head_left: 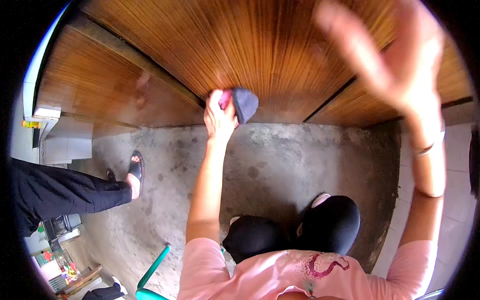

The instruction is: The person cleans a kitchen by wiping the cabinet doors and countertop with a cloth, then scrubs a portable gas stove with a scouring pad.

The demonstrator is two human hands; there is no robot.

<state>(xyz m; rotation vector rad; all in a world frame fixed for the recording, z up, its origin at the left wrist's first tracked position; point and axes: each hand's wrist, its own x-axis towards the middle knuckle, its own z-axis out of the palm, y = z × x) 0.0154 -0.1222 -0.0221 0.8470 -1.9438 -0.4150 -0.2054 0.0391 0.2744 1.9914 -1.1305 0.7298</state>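
Observation:
My left hand [220, 116] is closed around a folded cloth [245, 105], dark grey on the outside with some pink showing between the fingers. It presses the cloth against the lower part of a brown wood-grain cabinet front [270, 55], close to the bottom edge. My right hand [400, 65] is raised at the upper right, near the same cabinet front. It is blurred, with thumb and fingers stretched apart and nothing in it. A thin bracelet circles the right wrist.
Grey stained concrete floor [175, 165] lies under the cabinet. On the left stands another person in dark trousers [75, 187] and a black sandal [140, 172]. A green plastic chair edge [152, 267] shows below. White tiles [455, 175] line the right side.

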